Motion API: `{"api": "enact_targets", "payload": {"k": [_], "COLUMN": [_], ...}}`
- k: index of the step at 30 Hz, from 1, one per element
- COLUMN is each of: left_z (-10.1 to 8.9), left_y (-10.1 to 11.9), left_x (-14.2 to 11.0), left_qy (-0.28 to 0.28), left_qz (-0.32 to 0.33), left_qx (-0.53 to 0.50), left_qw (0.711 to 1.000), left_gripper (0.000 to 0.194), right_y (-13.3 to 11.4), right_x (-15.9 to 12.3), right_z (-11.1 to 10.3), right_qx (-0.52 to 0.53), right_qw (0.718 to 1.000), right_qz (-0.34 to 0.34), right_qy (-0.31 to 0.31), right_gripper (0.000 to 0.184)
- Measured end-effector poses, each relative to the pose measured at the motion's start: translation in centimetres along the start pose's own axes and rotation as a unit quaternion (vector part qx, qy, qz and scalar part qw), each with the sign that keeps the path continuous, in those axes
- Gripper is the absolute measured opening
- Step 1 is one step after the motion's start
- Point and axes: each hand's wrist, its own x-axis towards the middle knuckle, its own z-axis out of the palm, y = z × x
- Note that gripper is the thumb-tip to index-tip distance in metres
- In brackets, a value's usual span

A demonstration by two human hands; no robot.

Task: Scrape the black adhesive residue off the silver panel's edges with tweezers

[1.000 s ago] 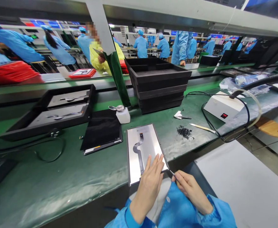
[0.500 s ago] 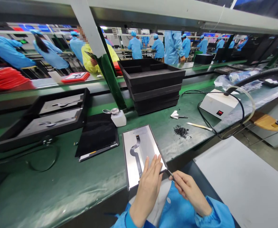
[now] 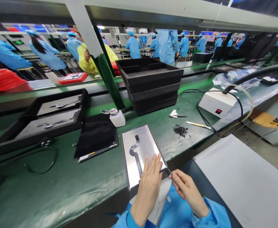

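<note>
A display panel (image 3: 145,139) with a silvery back and dark edges lies at the bench's front edge, its near end sticking out over it. A curved dark flex cable (image 3: 135,155) runs along its back. My left hand (image 3: 150,177) rests flat on the near right part of the panel, fingers stretched out. At the near right corner, my right hand (image 3: 186,186) pinches a thin dark tool (image 3: 168,171); its tip meets the panel's edge. Exactly what kind of tool it is cannot be made out, as the fingers cover most of it.
Left of the panel lie stacked black screens (image 3: 97,136) and a white pump bottle (image 3: 117,117). Behind stand stacked black trays (image 3: 153,90). Black scraps (image 3: 180,130), a knife-like tool (image 3: 198,125) and a white box (image 3: 217,103) with a hose are to the right. Co-workers sit beyond.
My right hand and the thin tool have shifted slightly up and left along the panel's corner. The left hand stays on the panel. The whole view has turned a little.
</note>
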Motion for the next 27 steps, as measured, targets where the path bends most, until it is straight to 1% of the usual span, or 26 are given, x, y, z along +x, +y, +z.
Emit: {"api": "enact_targets", "payload": {"k": [5,9,12,16,23,27], "left_z": [0.1,0.4,0.5,0.6,0.5,0.6], "left_y": [0.2,0.4,0.5,0.5,0.5,0.6], "left_x": [0.0,-0.1,-0.1,0.0,0.1,-0.1], "left_qy": [-0.004,-0.006,-0.007,-0.009,-0.009,-0.012], "left_qz": [-0.024,-0.046,-0.05,-0.05,-0.059,-0.07], "left_qx": [-0.004,-0.007,-0.008,-0.012,-0.024,-0.034], "left_qw": [1.0,0.999,0.999,0.999,0.998,0.997], "left_gripper": [0.04,0.048,0.048,0.048,0.058,0.056], "right_y": [0.6,1.1,1.1,1.0,1.2,1.0], "right_x": [0.2,0.3,0.3,0.3,0.3,0.2], "right_z": [0.1,0.5,0.7,0.7,0.8,0.9], "right_qx": [0.029,0.059,0.065,0.072,0.1,0.111], "right_qw": [0.999,0.998,0.998,0.997,0.994,0.993], "right_qz": [0.018,-0.003,-0.009,-0.01,-0.001,0.004], "right_qy": [0.012,0.019,0.021,0.027,0.04,0.039], "right_gripper": [0.058,0.054,0.051,0.054,0.056,0.057]}}
